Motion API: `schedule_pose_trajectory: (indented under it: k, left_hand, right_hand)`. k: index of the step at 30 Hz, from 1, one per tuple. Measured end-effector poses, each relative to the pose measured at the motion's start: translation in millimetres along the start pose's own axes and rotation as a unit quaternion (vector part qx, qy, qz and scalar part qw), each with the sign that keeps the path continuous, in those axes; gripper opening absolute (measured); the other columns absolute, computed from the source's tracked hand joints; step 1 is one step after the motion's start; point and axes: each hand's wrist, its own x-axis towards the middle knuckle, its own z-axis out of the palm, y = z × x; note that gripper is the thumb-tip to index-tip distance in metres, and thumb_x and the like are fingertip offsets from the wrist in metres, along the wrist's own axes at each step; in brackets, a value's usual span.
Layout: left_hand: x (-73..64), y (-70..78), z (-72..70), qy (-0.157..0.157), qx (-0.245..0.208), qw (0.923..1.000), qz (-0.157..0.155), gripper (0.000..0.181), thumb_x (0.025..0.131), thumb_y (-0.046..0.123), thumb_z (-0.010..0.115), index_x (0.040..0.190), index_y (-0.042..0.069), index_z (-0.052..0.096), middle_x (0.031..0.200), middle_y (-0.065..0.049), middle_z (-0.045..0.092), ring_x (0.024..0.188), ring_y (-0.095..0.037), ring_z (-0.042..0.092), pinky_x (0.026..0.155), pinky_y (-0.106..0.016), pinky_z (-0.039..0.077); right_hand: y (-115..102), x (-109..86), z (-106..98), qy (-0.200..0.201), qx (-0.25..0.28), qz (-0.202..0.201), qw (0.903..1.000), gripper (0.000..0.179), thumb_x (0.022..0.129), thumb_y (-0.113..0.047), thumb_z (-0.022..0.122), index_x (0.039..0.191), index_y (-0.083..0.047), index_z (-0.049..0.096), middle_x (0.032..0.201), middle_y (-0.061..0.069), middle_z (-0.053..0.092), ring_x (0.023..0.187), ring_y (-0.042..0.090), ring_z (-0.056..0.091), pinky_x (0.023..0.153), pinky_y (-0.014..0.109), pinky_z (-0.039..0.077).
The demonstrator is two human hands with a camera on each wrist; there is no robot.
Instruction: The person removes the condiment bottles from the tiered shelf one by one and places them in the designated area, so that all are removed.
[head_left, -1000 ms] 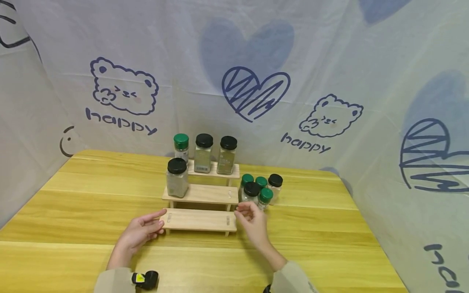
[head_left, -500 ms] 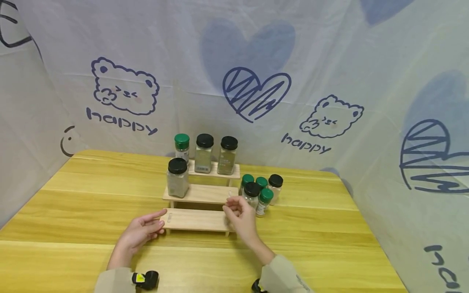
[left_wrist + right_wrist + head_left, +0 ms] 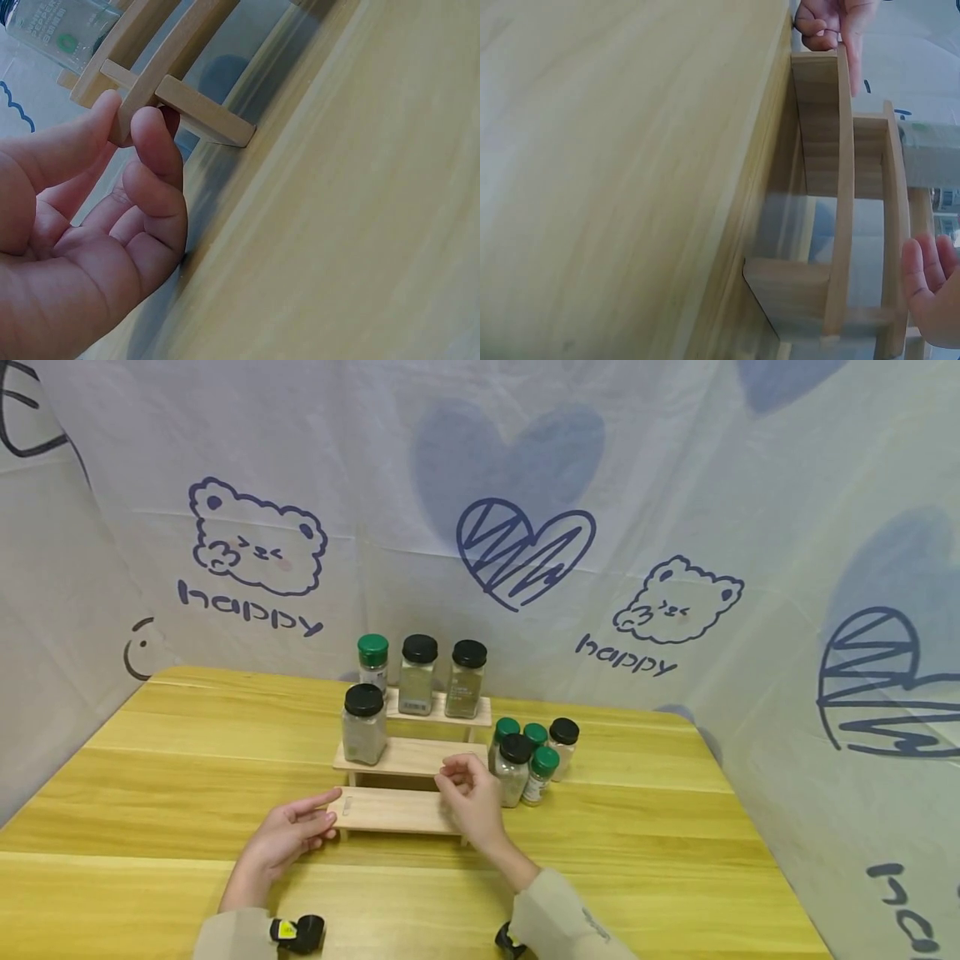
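A three-step wooden rack (image 3: pixel 393 810) stands on the table. My left hand (image 3: pixel 281 839) pinches the left end of its lowest board; in the left wrist view the thumb lies on top and a finger beneath the wood (image 3: pixel 199 109). Over the right part of the same board is my right hand (image 3: pixel 476 802), fingers loosely bent and nothing in them. It hides that end of the board. A black-capped spice jar (image 3: pixel 364 727) sits at the left of the middle step. On the top step stand a green-capped jar (image 3: pixel 372 660) and two black-capped jars (image 3: pixel 465 681).
Right of the rack, several spice jars stand clustered on the wooden table (image 3: pixel 637 827): a black-capped jar (image 3: pixel 513 772) in front, a green-capped jar (image 3: pixel 538 777) beside it, and another black-capped jar (image 3: pixel 564 747) farther back. A printed cloth (image 3: pixel 525 460) hangs behind the table.
My right hand has moved left from the right end of the lowest board to above it, uncovering the front black-capped jar. My left hand has stayed at the board's left end.
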Motion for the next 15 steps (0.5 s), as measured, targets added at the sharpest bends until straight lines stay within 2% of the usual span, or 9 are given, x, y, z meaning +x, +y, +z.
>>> schedule_pose_trajectory:
  k: [7, 15]
  left_hand:
    - [0.2, -0.2, -0.9, 0.001, 0.001, 1.0, -0.003, 0.051, 0.084, 0.007, 0.06, 0.128, -0.006, 0.038, 0.082, 0.0, 0.06, 0.071, -0.011, 0.058, 0.059, -0.02, 0.046]
    - [1.0, 0.4, -0.4, -0.001, 0.007, 1.0, -0.001, 0.052, 0.085, 0.008, 0.059, 0.13, -0.007, 0.035, 0.083, -0.001, 0.06, 0.071, -0.011, 0.058, 0.06, -0.021, 0.046]
  right_hand:
    - [1, 4.0, 11, -0.009, 0.006, -0.008, 0.9999, 0.015, 0.08, 0.009, 0.059, 0.093, 0.014, 0.054, 0.084, 0.024, 0.058, 0.074, 0.034, 0.057, 0.061, 0.026, 0.048]
    - [-13, 15.4, 20, -0.016, 0.0, -0.034, 0.9993, 0.018, 0.079, 0.008, 0.06, 0.096, 0.012, 0.055, 0.089, 0.026, 0.057, 0.078, 0.036, 0.057, 0.064, 0.036, 0.051]
